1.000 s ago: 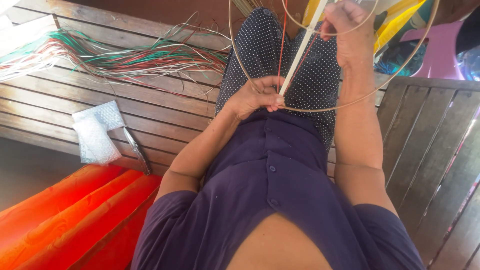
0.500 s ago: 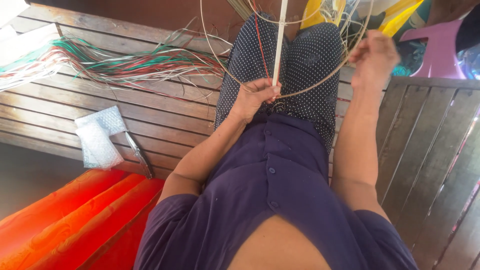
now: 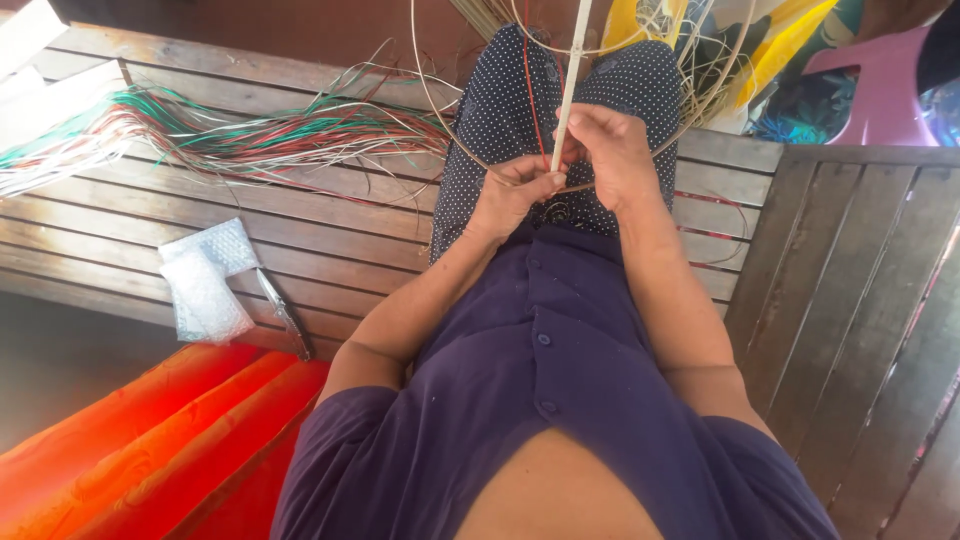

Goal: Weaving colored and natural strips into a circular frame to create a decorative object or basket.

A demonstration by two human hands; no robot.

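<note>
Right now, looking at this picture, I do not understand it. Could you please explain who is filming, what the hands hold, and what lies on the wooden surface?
There is no machine here. A person wears a camera on the head, so the one view looks down over their purple shirt and dotted lap. The left hand and the right hand meet at the lap and both grip a pale upright stick; thin cane strands loop around it. On the slatted wooden bench lie a bundle of green, red and white strips, a piece of bubble wrap and a small metal tool. Orange cloth lies below.
</note>
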